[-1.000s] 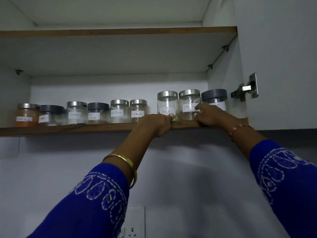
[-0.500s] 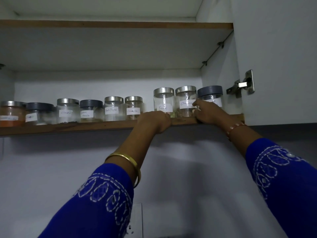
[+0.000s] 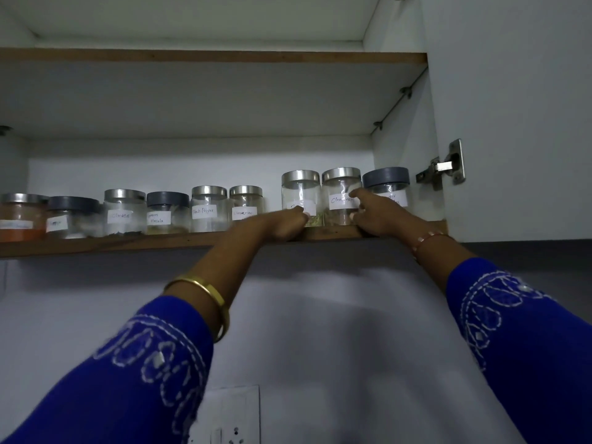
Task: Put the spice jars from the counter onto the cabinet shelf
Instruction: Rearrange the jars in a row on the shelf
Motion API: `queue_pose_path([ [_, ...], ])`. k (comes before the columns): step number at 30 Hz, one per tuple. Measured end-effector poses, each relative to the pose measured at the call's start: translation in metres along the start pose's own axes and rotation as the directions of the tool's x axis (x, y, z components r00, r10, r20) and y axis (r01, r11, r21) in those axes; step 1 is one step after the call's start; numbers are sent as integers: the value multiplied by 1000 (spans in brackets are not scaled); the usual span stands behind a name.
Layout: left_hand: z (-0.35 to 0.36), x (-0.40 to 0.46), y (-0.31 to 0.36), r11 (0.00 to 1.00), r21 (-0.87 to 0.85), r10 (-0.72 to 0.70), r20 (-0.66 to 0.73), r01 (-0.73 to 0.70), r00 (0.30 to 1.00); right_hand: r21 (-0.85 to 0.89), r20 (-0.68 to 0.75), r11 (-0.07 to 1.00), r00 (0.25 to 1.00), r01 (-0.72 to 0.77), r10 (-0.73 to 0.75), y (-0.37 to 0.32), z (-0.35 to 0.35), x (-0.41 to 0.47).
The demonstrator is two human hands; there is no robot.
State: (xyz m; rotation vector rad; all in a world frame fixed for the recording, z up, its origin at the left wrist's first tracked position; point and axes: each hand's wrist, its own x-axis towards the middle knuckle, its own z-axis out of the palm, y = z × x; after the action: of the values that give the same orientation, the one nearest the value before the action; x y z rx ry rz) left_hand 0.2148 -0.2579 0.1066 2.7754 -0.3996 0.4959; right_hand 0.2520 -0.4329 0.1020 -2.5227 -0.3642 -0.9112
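The left hand [image 3: 285, 224] has curled tighter at the foot of a round glass jar [image 3: 300, 197] and the right hand [image 3: 373, 213] has slid its fingers up the next jar [image 3: 341, 197], nudging both deeper on the wooden shelf [image 3: 128, 243] beside the shiny-lidded row.

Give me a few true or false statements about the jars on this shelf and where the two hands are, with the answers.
1. The jar at the far right has a dark grey lid. True.
2. The left hand is lifting a jar off the shelf. False: it is at the foot of a steel-lidded jar that stands on the shelf.
3. The far-left jar holds orange powder. True.
4. The right hand grips the cabinet hinge. False: it is at the jars.
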Motion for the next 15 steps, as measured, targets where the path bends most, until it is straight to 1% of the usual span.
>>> queue_pose_path([
  [1,-5,2,1,999,-41,-22,12,23,1000,10,18,1000,1000,6,-6,2,-1,3],
  [3,-11,7,0,997,-48,-60,-3,60,998,20,38,1000,999,19,-20,6,-3,8],
  [6,-5,14,5,998,65,-21,-37,23,999,4,58,999,997,47,-47,10,-4,16],
  [9,2,21,15,995,81,-60,-79,67,995,-46,90,995,993,83,-79,14,0,29],
  [12,4,33,16,994,101,-52,-7,53,999,-120,158,986,983,115,-95,11,2,38],
  [15,5,48,14,972,194,-146,68,130,987,-221,246,965,965,143,-86,13,6,49],
])
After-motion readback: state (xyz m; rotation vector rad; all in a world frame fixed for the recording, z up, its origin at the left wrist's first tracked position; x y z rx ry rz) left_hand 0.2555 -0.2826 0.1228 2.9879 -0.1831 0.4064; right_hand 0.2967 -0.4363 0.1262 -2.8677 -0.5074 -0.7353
